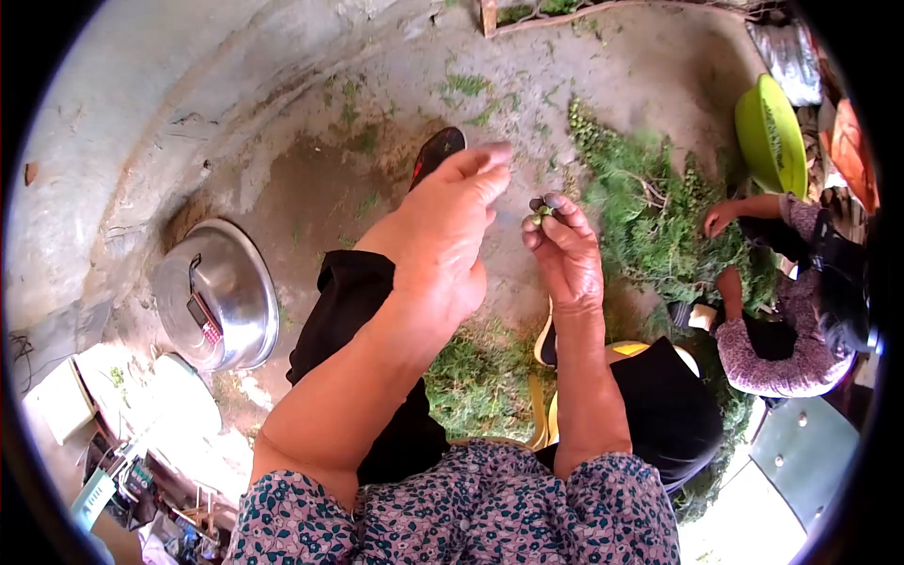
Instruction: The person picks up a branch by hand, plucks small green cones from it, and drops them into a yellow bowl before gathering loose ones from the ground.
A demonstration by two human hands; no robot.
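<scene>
My right hand (567, 247) is closed, its thumb and fingertips pinching a few small green cones (540, 211) with dark spots between them. To its left and slightly higher is my left hand (450, 221), back turned up, a short gap away from the right hand. Its fingertips are smeared by motion, so I cannot make out what they hold, if anything. Off to the right on the ground lies a heap of green feathery branches (640, 202), with clusters of similar small cones (589, 127) along its upper left edge.
A metal basin (247, 282) holding a phone-like object (202, 311) stands at the left, near a curved wall (141, 141). At right, another person (782, 348) reaches toward the branches. A lime-green tub (770, 137) sits behind them. More loose greenery (485, 377) lies below my hands.
</scene>
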